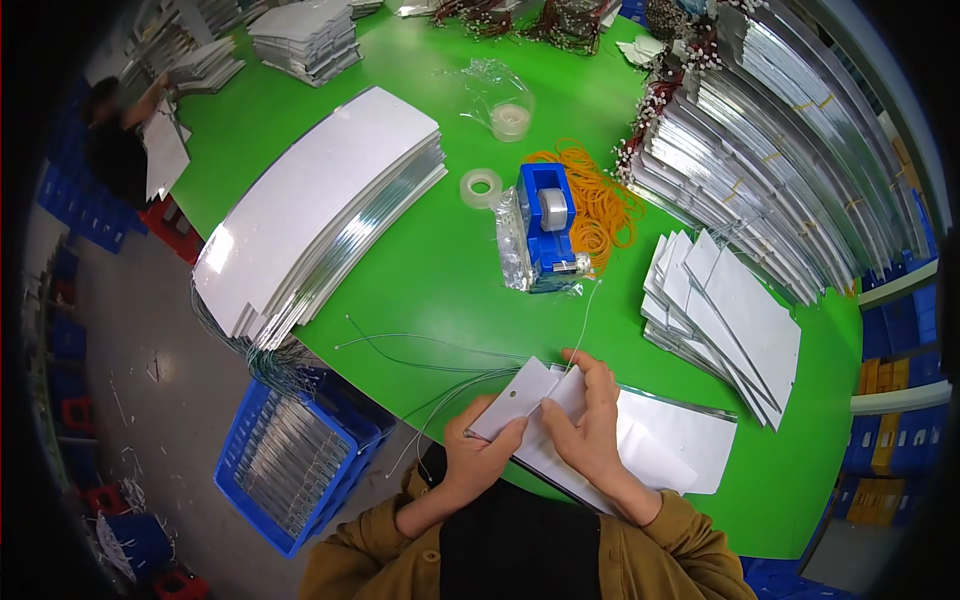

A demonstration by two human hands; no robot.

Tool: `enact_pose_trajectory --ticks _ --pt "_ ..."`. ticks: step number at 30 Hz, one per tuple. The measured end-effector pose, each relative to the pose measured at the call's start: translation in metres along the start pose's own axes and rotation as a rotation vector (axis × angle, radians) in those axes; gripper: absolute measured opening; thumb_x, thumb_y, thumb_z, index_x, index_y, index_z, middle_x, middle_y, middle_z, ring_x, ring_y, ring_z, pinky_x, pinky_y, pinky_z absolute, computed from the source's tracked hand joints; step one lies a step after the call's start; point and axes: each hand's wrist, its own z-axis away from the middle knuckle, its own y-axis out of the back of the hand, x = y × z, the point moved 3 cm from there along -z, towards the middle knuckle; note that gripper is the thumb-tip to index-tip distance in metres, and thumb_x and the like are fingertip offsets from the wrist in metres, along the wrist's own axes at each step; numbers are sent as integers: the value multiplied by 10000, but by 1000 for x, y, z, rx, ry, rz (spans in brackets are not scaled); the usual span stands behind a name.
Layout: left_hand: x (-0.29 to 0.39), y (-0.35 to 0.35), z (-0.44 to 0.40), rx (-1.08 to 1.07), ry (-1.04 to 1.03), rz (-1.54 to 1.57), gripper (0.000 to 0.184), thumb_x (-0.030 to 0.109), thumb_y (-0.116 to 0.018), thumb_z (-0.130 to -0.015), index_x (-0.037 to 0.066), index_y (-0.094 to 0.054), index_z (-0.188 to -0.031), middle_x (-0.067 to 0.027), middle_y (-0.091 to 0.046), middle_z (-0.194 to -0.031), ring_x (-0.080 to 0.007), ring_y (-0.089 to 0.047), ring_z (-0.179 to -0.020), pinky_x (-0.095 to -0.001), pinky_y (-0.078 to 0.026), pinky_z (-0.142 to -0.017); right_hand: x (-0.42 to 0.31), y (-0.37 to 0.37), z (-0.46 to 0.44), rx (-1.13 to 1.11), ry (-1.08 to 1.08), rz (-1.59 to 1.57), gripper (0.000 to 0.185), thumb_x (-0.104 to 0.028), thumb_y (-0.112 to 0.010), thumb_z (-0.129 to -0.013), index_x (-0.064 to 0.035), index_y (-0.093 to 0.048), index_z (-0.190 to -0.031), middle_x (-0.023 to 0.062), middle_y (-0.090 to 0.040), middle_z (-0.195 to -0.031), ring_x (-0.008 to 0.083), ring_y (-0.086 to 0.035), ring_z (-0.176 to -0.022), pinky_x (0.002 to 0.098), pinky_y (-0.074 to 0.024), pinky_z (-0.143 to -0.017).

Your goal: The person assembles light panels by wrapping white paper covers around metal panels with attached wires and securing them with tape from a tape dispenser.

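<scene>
My left hand (480, 455) is closed round the near left end of a thin white panel (518, 393) with a small hole in it, thumb on top. My right hand (592, 420) is at the panel's other side, its thumb and index finger bent round a thin pale wire (585, 325) that sticks up past the fingertips. Several thin greenish wires (440, 350) trail left from the panel across the table. Beneath both hands lie more long white panels (680, 430) at the table's near edge. The fingers partly hide where wire and panel meet.
On the green table (400, 300) stand a blue tape dispenser (545, 225), tape rolls (480, 188), orange rubber bands (600, 205), a tall panel stack (320, 190) and loose panels (730, 310). A blue crate (300, 470) is on the floor at left. Another person (115, 150) works far left.
</scene>
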Motion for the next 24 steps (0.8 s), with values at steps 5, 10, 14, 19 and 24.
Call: enact_pose_trajectory --ticks 5,10,14,19,24 --pt "1 0 0 -8 3 5 193 23 -606 -745 -10 -587 -935 -6 -547 -663 -68 -430 -555 -190 -360 -499 2 4 -1 -10 9 -21 487 -138 -602 -726 -9 -439 -1166 107 -484 -939 235 -438 -861 332 -294 -835" --pt "-4 4 0 -27 30 41 160 34 -582 -763 -5 -580 -918 -9 -540 -673 -69 -428 -568 -192 -358 -507 3 8 -4 -36 91 65 440 -195 -651 -746 -11 -477 -1107 100 -517 -885 222 -492 -794 309 -360 -760" --pt "-11 8 1 -61 65 104 138 52 -560 -778 -1 -572 -906 -12 -533 -682 -70 -422 -580 -196 -359 -519 1 12 -8 -21 106 171 369 -223 -676 -754 -17 -528 -1022 87 -547 -827 207 -524 -698 289 -409 -654" --pt "-12 10 0 -163 35 23 169 46 -508 -818 -17 -546 -970 -65 -575 -751 -107 -495 -618 -210 -405 -568 -8 38 -26 -11 159 234 139 -142 -659 -764 -58 -595 -855 52 -581 -721 192 -517 -543 281 -409 -513" --pt "-7 -1 -5 -234 102 483 225 20 -475 -846 -36 -499 -1063 -126 -605 -824 -173 -575 -677 -240 -455 -624 -3 139 -82 219 82 215 88 -105 -585 -788 -30 -615 -823 15 -455 -589 134 -388 -515 254 -340 -500"
